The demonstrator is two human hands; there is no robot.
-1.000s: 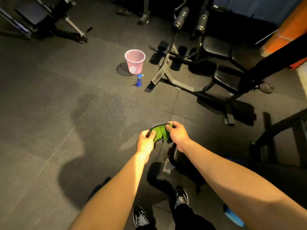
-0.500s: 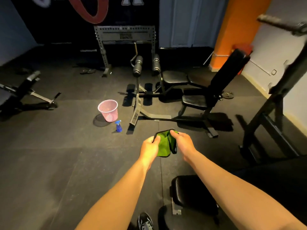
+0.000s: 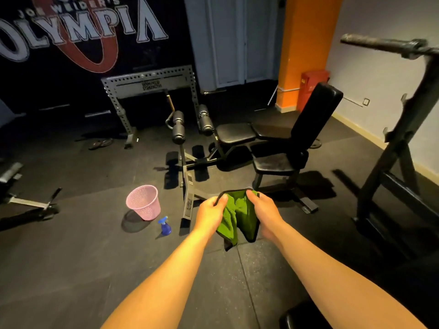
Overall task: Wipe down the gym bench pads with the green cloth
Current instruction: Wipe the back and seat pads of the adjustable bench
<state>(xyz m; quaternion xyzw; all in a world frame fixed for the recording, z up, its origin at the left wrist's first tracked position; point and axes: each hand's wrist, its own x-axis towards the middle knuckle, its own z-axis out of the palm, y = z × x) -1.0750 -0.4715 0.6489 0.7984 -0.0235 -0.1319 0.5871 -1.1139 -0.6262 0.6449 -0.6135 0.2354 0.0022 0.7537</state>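
The green cloth (image 3: 238, 213) with a dark border hangs in front of me, held by its top edge. My left hand (image 3: 210, 211) grips its left corner and my right hand (image 3: 262, 210) grips its right corner. Beyond my hands stands a black gym bench with a seat pad (image 3: 275, 165) and an upright back pad (image 3: 317, 110). A second bench with flat pads (image 3: 234, 132) and foam rollers (image 3: 178, 131) stands behind it. The corner of another black pad (image 3: 301, 315) shows at the bottom right, close to me.
A pink wastebasket (image 3: 143, 201) and a blue spray bottle (image 3: 165, 225) stand on the dark rubber floor to the left. A black barbell rack (image 3: 399, 148) rises on the right. A grey rack (image 3: 149, 84) stands at the back wall, and another bench frame (image 3: 26, 200) lies far left.
My view has lifted from the floor and my feet up to the benches and back wall. Both hands kept hold of the cloth, which now hangs longer between them.
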